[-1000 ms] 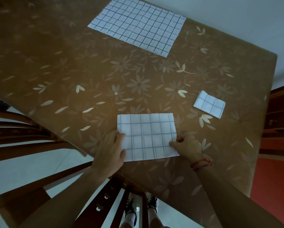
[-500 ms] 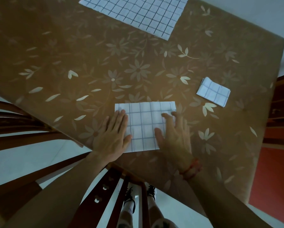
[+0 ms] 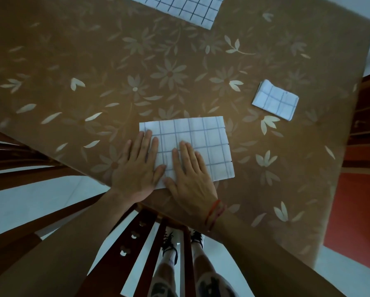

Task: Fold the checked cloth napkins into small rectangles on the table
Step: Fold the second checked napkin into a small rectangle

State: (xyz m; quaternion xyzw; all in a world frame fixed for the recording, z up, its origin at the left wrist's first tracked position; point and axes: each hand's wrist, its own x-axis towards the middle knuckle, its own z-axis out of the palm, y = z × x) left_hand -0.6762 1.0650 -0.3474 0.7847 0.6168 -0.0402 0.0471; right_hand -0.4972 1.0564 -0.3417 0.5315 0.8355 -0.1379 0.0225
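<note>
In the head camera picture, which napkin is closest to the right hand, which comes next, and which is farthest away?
1. Half-folded napkin: directly under the right hand, which lies flat on it.
2. Small folded napkin: off to the right, apart from the hand.
3. Unfolded napkin: at the far side, partly cut off by the top of the picture.

Left hand (image 3: pixel 137 170), right hand (image 3: pixel 190 176) flat, side by side

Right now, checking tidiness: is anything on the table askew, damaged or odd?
Only slightly: the small folded napkin at the right sits askew, its left-end layers uneven. The half-folded napkin under the left hand and right hand lies flat.
</note>
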